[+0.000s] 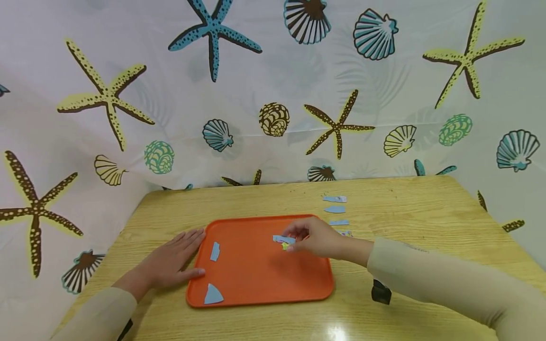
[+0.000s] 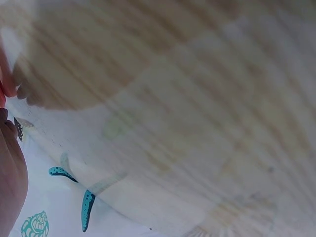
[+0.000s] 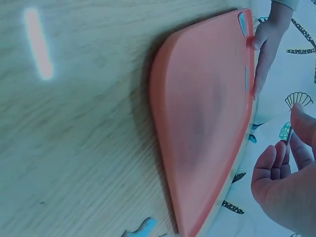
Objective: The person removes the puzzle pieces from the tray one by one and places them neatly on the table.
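Note:
An orange tray [image 1: 256, 279] lies on the wooden table. My right hand [image 1: 313, 235] is over its right half, pinching a small light blue cut-out piece [image 1: 278, 238] with yellow and pink marks between thumb and fingers. In the right wrist view the right hand [image 3: 289, 182] shows the piece only as a thin edge. My left hand [image 1: 172, 260] rests against the tray's left rim, fingers extended. On the tray lie a narrow blue piece [image 1: 215, 251] near the left side and a fan-shaped blue piece [image 1: 213, 294] in the near left corner.
Several more flat pieces lie in a column right of the tray, among them a pointed blue one [image 1: 334, 209] and a thin strip [image 1: 339, 222]. A patterned cloth [image 1: 256, 156] with starfish and shells hangs behind the table [image 1: 405, 213].

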Demonstrator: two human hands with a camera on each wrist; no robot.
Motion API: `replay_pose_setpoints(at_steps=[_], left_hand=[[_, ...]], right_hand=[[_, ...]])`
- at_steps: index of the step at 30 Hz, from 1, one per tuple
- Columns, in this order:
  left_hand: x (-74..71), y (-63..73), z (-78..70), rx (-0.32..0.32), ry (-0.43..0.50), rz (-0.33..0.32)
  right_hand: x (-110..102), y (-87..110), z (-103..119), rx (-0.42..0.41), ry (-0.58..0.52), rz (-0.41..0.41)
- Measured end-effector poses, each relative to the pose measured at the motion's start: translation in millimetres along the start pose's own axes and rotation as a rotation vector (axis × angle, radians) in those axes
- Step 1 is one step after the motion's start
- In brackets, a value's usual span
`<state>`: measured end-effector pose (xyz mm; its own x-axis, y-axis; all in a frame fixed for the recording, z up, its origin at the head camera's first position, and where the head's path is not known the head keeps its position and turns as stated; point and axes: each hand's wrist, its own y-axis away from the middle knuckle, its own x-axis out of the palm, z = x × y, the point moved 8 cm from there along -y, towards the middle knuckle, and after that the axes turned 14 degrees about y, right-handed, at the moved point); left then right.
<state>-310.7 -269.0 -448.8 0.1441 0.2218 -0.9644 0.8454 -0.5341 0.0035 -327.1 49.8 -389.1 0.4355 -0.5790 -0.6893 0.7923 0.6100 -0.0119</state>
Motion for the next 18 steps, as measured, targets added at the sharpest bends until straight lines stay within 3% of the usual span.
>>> replay_pose_setpoints(at_steps=[9,18], left_hand=[[0.4,0.5,0.0,-0.007,-0.007,0.008],[-0.4,1.1,-1.4,-0.016,-0.014,0.009]], right_hand=[[-18.4,23.3,-11.7,-0.029,0.003,-0.042],[-33.4,49.1,-31.6,0.012,-0.011,-0.087]])
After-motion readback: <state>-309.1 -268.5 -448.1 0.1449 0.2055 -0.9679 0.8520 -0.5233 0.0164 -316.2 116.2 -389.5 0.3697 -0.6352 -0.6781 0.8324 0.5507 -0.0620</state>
